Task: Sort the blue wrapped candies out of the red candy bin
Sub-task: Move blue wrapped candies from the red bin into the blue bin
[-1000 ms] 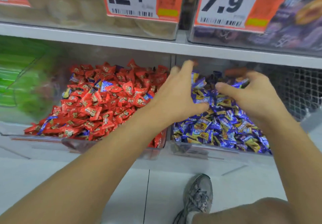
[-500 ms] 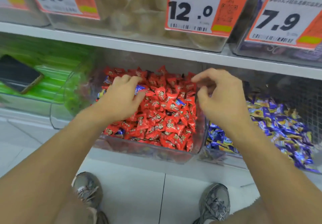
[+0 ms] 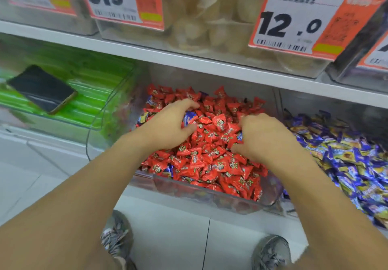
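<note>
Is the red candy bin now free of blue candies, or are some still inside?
Some remain inside: one blue candy lies by the left hand, another at the front of the red candy bin.

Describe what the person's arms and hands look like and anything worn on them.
Both arms are bare to the frame's edge: no sleeves, watch, bracelets or gloves show. The left hand and right hand have no visible rings; the fingers are largely hidden among the candies. Grey sneakers are worn below.

white shelf point(image 3: 220, 65) carries clear bins: green point(image 3: 117, 103), red point(image 3: 231, 200), blue point(image 3: 282, 101).
</note>
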Tool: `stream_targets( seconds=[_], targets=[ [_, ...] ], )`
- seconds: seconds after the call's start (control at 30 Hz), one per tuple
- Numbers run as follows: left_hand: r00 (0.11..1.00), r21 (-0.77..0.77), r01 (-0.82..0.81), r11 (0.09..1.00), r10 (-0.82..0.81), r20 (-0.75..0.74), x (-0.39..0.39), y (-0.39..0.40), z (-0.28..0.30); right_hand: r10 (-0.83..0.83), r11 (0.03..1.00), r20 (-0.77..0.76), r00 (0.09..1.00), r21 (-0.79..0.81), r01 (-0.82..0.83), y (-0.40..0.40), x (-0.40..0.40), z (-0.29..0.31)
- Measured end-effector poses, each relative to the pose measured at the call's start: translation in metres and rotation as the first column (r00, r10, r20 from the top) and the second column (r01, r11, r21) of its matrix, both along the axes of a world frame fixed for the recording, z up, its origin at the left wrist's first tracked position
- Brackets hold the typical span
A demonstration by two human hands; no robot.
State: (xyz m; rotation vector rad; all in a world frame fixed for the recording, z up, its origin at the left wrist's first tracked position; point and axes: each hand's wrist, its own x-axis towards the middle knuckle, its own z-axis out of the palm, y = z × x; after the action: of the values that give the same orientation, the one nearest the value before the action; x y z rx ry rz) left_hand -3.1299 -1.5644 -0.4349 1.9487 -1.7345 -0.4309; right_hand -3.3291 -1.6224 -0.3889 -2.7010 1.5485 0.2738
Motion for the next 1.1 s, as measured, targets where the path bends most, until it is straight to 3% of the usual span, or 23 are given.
stream_targets(
  seconds=[0.1, 0.23, 0.47, 0.7, 0.8, 0.87, 1.1],
  targets=[
    [1.000, 0.055, -0.012, 0.998, 0.011, 0.030, -0.007, -0.010, -0.001, 0.063, 0.998, 0.094, 0.994, -0.008, -0.063, -0.001, -0.001, -0.001],
    [0.996, 0.059, -0.075, 0.995, 0.072, 0.044, -0.005, -0.011, -0.003, 0.140, 0.971, 0.288, 0.947, 0.147, -0.188, -0.004, -0.008, -0.002],
    [0.964, 0.064, -0.246, 0.967, 0.251, -0.084, 0.015, -0.001, 0.005, 0.103, 0.977, 0.604, 0.790, 0.088, -0.195, -0.004, -0.019, 0.002],
    [0.908, 0.003, -0.301, 0.954, 0.288, -0.305, 0.027, 0.014, 0.018, 0.039, 0.970, 0.735, 0.676, 0.135, -0.202, -0.008, -0.019, 0.008],
    [0.752, 0.051, -0.275, 0.960, 0.248, -0.611, 0.030, 0.022, 0.021, 0.007, 0.970, 0.774, 0.634, 0.148, -0.192, -0.007, -0.013, 0.009],
    [0.668, 0.095, -0.244, 0.965, 0.239, -0.705, 0.034, 0.029, 0.023, -0.012, 0.960, 0.777, 0.629, 0.184, -0.210, -0.005, -0.008, 0.007],
    [0.671, 0.151, -0.055, 0.987, 0.148, -0.726, 0.008, 0.035, 0.033, -0.042, 0.942, 0.763, 0.645, 0.246, -0.229, -0.006, 0.006, -0.002]
  ],
)
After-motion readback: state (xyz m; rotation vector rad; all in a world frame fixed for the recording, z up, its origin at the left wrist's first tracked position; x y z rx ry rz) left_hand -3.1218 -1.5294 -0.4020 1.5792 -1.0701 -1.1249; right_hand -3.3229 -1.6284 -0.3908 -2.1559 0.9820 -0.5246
